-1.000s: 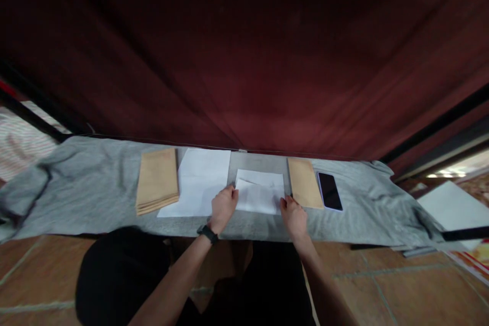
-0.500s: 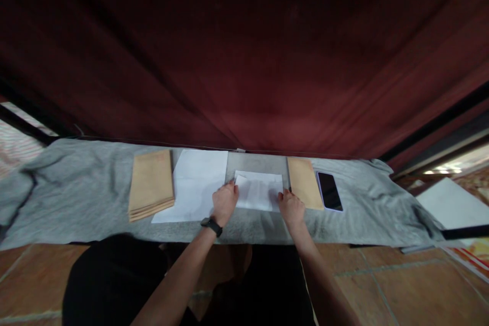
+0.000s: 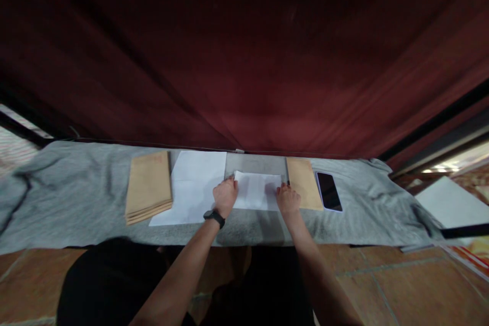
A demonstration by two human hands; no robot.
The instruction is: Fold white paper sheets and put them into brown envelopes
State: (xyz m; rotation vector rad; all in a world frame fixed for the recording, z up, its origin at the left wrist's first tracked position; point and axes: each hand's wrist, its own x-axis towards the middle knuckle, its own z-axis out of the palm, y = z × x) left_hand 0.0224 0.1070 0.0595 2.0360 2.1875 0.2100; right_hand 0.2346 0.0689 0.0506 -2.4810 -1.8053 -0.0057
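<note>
A folded white sheet of paper lies flat on the grey cloth, between my two hands. My left hand, with a dark watch on its wrist, has its fingers closed at the paper's left edge. At the right edge, my right hand is closed too, its fingertips partly hidden. Left of the folded paper, larger white sheets lie partly under my left hand. A single brown envelope rests just right of my right hand.
A stack of brown envelopes sits on the left of the grey cloth. A phone in a light purple case lies at the right. Behind the cloth-covered surface hangs a dark red curtain. Tiled floor shows below.
My right hand has shifted slightly, its fingers moving up along the paper's right edge. A raised flap at the paper's upper left now lies flatter. My left hand stays at the left edge.
</note>
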